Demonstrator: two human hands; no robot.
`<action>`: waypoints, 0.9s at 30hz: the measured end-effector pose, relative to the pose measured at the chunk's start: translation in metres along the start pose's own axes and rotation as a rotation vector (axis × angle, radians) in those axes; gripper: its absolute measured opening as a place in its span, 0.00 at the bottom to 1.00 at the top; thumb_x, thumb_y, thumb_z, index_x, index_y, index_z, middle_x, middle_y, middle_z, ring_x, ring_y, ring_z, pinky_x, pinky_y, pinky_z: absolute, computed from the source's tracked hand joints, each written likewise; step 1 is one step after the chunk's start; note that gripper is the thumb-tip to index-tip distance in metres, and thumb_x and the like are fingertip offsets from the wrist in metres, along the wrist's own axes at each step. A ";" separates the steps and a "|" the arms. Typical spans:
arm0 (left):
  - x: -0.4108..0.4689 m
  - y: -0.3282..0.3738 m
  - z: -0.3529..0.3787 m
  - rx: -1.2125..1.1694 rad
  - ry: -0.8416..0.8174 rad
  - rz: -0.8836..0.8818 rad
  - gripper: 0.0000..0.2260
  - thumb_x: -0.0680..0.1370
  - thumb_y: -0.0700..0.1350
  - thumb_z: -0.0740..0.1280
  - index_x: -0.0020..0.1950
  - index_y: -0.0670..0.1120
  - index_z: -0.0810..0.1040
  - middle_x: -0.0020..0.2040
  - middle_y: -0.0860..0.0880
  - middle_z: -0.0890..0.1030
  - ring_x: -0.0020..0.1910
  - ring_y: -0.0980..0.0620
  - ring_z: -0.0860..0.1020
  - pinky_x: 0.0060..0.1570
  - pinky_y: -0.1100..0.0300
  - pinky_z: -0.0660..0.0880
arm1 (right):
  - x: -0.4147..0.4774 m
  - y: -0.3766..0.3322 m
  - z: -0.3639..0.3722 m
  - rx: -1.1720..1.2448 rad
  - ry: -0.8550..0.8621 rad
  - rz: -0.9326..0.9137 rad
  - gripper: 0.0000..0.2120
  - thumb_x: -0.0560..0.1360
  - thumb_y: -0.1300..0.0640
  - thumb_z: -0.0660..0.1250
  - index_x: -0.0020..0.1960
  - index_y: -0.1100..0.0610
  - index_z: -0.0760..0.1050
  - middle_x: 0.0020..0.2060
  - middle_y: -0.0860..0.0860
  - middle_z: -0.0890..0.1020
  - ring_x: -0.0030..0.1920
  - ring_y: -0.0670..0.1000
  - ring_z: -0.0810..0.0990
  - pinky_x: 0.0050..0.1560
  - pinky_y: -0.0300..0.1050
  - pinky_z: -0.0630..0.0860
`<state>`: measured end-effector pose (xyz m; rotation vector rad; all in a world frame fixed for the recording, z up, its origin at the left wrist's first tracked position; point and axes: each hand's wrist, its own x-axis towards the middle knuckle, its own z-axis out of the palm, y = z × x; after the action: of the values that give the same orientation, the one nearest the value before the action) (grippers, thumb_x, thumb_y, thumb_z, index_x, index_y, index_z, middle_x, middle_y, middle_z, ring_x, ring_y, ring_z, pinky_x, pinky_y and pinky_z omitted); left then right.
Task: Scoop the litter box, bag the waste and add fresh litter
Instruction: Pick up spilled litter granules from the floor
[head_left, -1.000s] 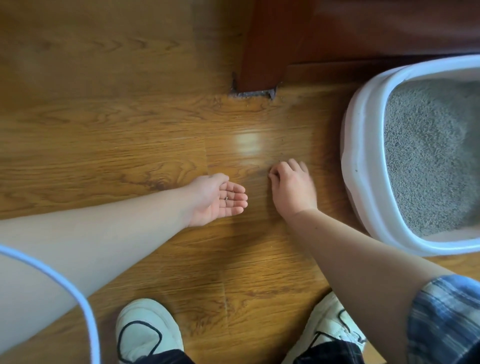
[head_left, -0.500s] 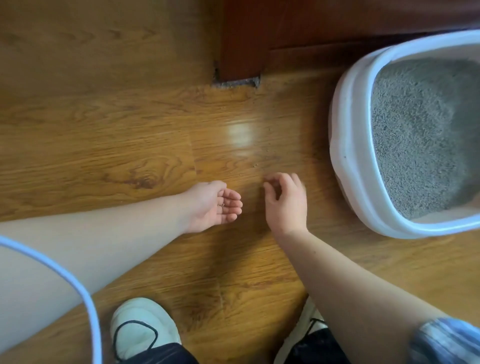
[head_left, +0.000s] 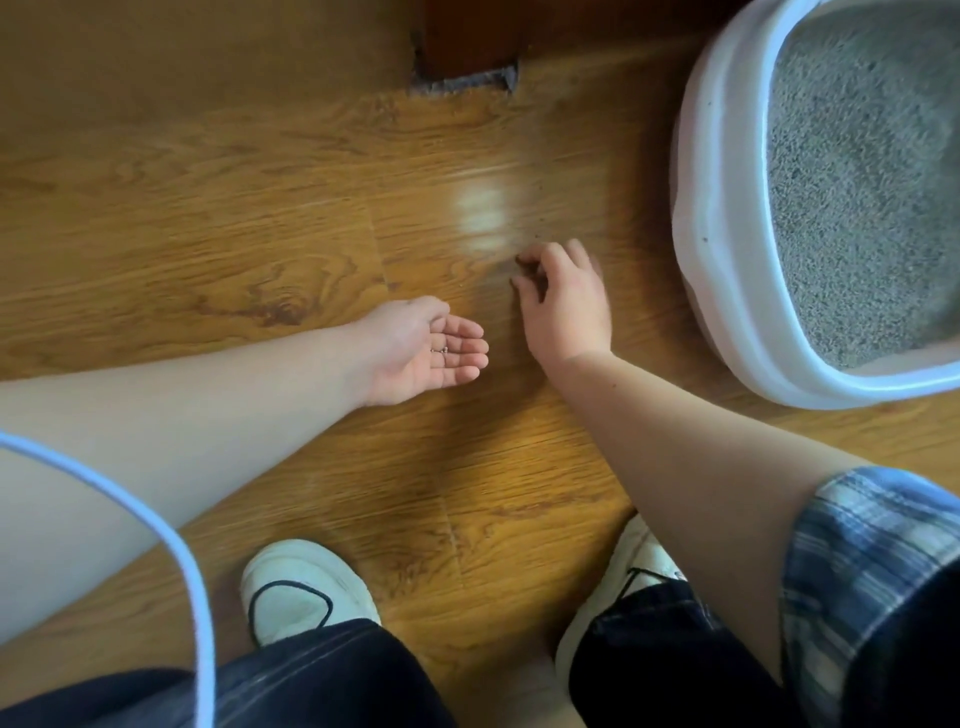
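Cupping tiny grains (head_left: 439, 351), left hand (head_left: 415, 353) palm-up and relaxed, right hand (head_left: 566, 306) curled, blurred, pinch contents unclear, litter box (head_left: 696, 208) cropped.

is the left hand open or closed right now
Open: the left hand is turned palm up, its fingers only loosely cupped, not curled round anything.

Warm honey-brown wooden floor (head_left: 249, 228) all over, laid in planks with strong grain and thin seams. At 12 o'clock, a dark reddish-brown furniture leg (head_left: 472, 36), standing on the boards, grey dust (head_left: 462, 83) gathered round its foot. Just above centre, a soft white glare patch (head_left: 480, 213). Dimmer boards from 10 to 12 o'clock.
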<state>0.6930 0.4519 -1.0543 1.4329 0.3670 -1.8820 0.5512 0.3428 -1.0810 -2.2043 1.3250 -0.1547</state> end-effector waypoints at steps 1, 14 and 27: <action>0.000 0.001 0.000 -0.001 0.001 0.004 0.16 0.83 0.42 0.52 0.50 0.36 0.77 0.45 0.38 0.81 0.43 0.44 0.82 0.43 0.54 0.82 | 0.001 0.000 0.000 0.000 0.001 -0.005 0.07 0.78 0.53 0.67 0.55 0.52 0.79 0.51 0.48 0.77 0.55 0.54 0.74 0.47 0.47 0.73; 0.001 0.009 0.005 -0.027 0.010 0.015 0.18 0.84 0.44 0.52 0.51 0.36 0.77 0.46 0.38 0.81 0.43 0.43 0.82 0.43 0.53 0.81 | 0.006 0.001 0.003 -0.089 0.013 -0.104 0.05 0.78 0.55 0.65 0.45 0.53 0.77 0.45 0.48 0.76 0.49 0.54 0.71 0.32 0.48 0.73; 0.004 0.003 0.006 -0.117 -0.050 0.055 0.21 0.85 0.49 0.50 0.47 0.40 0.78 0.38 0.43 0.82 0.38 0.47 0.82 0.37 0.56 0.80 | -0.046 -0.027 -0.001 0.167 -0.125 -0.216 0.05 0.76 0.57 0.68 0.50 0.56 0.80 0.43 0.50 0.76 0.47 0.53 0.73 0.47 0.47 0.72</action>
<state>0.6908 0.4443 -1.0558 1.3033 0.4024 -1.8182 0.5487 0.3908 -1.0584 -2.1712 0.9699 -0.1975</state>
